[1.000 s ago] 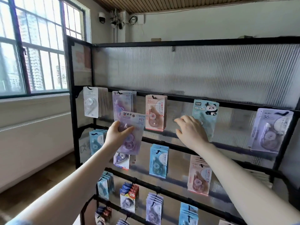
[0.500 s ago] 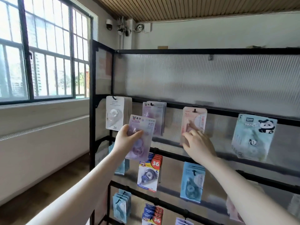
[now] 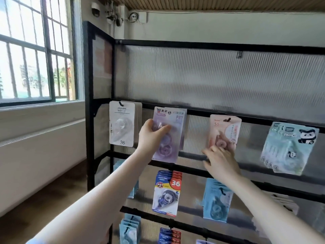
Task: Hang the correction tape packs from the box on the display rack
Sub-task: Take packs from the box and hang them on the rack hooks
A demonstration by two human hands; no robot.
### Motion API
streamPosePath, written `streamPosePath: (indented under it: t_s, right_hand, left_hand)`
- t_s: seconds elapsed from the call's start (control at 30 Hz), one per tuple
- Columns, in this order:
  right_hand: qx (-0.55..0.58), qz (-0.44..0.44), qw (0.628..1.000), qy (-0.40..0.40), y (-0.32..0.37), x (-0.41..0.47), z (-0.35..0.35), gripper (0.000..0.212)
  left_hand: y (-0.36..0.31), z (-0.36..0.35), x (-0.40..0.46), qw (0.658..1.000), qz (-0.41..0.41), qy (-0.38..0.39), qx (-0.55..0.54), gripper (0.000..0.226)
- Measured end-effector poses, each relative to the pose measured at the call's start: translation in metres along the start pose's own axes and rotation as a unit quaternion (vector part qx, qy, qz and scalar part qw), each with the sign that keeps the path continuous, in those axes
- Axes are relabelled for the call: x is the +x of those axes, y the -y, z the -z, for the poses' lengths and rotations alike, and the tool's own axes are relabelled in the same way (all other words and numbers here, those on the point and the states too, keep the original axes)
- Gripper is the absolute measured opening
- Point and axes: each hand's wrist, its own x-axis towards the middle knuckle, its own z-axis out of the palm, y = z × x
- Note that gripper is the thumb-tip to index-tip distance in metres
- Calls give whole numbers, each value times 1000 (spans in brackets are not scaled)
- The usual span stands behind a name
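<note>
Hanging step under way: left hand (image 3: 151, 136) grips a purple pack (image 3: 168, 134) against the rack's top rail (image 3: 197, 114) in front of matching packs, right hand (image 3: 219, 160) loose-fingered at the pink pack (image 3: 224, 131); next, its hole probably needs threading onto the hook, hidden here.

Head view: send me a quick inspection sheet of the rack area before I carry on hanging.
Surface: black display rack with ribbed translucent backing; several rails carry hanging packs.
Job's things: purple pack held up at the top rail, in front of matching packs; whether it is hooked cannot be told. Box: nothing seen.
Clutter: white pack, pink pack, panda packs, red-and-blue packs hang on hooks.
Grippers: left hand grips the purple pack; right hand touches the pink pack's lower edge, fingers fairly straight.
Cables: wiring by ceiling cameras.
Surroundings: barred window, wooden floor.
</note>
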Motion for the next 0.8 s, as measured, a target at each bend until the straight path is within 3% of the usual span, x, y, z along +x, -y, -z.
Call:
streamPosePath:
  t_s: [0.8]
  right_hand:
    - [74,49,992,-88,-21,-7,-1,15]
  left_hand:
    - [12,-36,35,995,94,-1,29,29]
